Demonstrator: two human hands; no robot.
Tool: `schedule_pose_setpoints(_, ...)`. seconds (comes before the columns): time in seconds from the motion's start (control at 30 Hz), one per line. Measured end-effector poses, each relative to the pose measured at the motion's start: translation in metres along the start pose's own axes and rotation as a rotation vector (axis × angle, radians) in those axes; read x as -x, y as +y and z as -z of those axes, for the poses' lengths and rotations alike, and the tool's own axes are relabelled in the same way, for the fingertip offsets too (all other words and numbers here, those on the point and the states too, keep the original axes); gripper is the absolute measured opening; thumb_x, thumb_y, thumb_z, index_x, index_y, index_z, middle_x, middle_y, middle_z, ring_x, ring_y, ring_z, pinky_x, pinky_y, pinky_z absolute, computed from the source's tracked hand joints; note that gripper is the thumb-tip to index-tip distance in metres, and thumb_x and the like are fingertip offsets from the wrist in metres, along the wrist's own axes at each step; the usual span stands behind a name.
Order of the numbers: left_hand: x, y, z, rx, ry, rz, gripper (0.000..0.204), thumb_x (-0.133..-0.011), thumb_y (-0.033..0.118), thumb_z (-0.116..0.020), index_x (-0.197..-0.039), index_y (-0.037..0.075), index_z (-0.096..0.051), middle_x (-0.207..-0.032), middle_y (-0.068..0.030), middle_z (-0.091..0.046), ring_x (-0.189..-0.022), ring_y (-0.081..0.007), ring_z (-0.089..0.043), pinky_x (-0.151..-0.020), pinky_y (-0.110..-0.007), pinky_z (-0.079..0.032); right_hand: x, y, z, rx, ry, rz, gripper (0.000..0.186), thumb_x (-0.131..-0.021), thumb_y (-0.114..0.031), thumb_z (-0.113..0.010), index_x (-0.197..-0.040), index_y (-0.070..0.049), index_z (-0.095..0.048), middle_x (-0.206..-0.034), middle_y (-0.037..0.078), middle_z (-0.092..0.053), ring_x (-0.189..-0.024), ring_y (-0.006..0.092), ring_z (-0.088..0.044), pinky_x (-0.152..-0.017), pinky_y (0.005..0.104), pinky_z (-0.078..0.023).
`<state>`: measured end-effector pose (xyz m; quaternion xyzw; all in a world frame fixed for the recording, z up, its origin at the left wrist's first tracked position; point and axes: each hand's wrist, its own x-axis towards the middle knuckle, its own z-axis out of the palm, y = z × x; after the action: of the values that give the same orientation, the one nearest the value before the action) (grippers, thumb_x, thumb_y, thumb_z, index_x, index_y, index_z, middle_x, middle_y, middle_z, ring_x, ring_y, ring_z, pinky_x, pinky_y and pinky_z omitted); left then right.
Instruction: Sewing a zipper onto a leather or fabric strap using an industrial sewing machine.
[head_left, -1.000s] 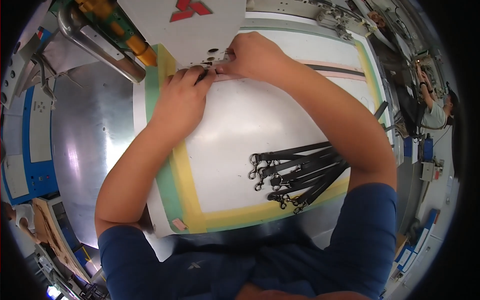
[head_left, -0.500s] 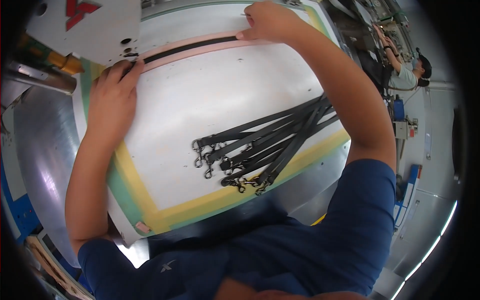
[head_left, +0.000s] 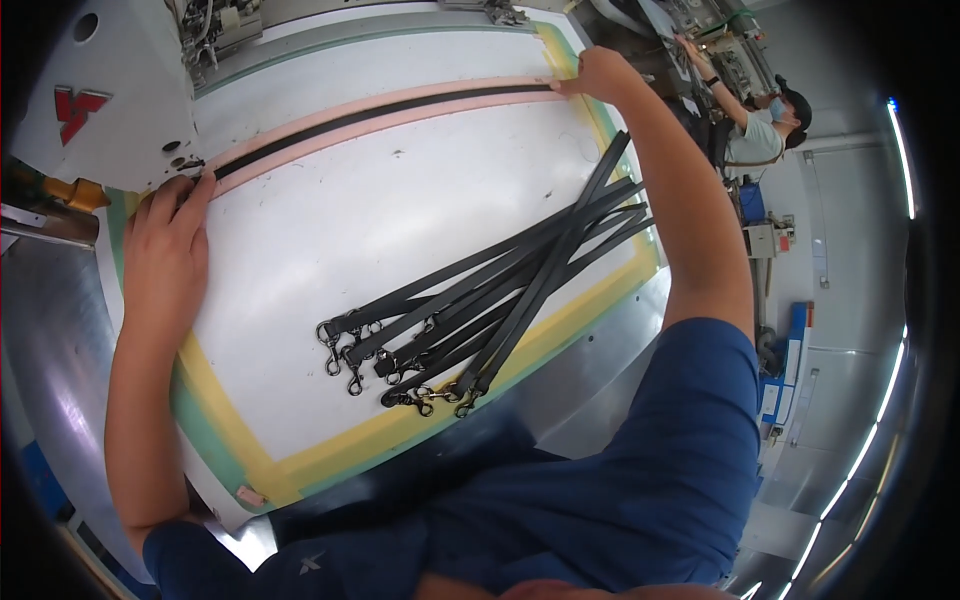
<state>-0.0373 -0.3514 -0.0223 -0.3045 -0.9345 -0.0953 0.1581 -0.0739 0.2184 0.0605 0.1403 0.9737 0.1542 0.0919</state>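
Observation:
A long black strap (head_left: 370, 112) lies flat and straight between two pink strips (head_left: 330, 143) on the white work board (head_left: 400, 200). My left hand (head_left: 168, 245) holds the strap's left end, with bent fingers pressed down there; its very tip is hidden under them. At the far right, my right hand (head_left: 606, 80) is closed with thumb and fingers at the strap's other end, near the yellow tape. Closer to me, several black straps with metal snap hooks (head_left: 500, 270) lie crossed in a loose pile, hooks toward the left.
A white machine head (head_left: 120, 110) stands beside my left hand, with a metal cylinder (head_left: 50, 228) below it. Yellow and green tape (head_left: 225, 430) borders the board. Machine parts (head_left: 222, 30) sit along the far edge. Another person (head_left: 760, 130) works at a machine on the right.
My right hand has slid rightward along the strap to its right end, uncovering more of it. My left hand stays at the left end. The whole view has shifted.

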Motion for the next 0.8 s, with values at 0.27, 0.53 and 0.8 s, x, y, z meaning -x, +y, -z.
schedule_pose_setpoints(0.27,0.000,0.000,0.003,0.068,-0.013,-0.002,0.051,-0.090,-0.001,-0.058,-0.140,0.010,-0.064,-0.130,-0.0143,-0.062,-0.119,-0.0356,-0.057,-0.104,-0.047,-0.044,0.044,0.012,-0.028,-0.426,0.337,0.015,0.033,-0.088,-0.030,-0.077,-0.112,-0.008,-0.078,-0.102,0.017,-0.075,-0.101,0.0375,-0.071,-0.091,0.0437,-0.055)
schedule_pose_setpoints(0.53,0.006,-0.004,-0.005,0.012,0.030,0.025,0.049,-0.094,0.011,-0.062,-0.143,0.013,-0.061,-0.133,-0.0156,-0.060,-0.125,-0.0368,-0.055,-0.109,-0.049,-0.042,0.082,-0.042,-0.025,-0.276,0.263,0.054,0.030,-0.097,-0.018,-0.060,-0.121,-0.008,-0.075,-0.129,0.014,-0.069,-0.114,0.0378,-0.066,-0.099,0.0461,-0.052)
schedule_pose_setpoints(0.8,0.004,-0.009,0.005,0.199,0.048,0.002,0.046,-0.093,0.019,-0.067,-0.137,0.007,-0.064,-0.135,-0.0126,-0.064,-0.128,-0.0333,-0.056,-0.111,-0.050,-0.039,0.131,-0.233,0.032,-0.553,0.248,0.700,0.032,-0.093,-0.016,-0.067,-0.120,-0.001,-0.072,-0.126,0.018,-0.070,-0.109,0.0380,-0.068,-0.098,0.0431,-0.054)
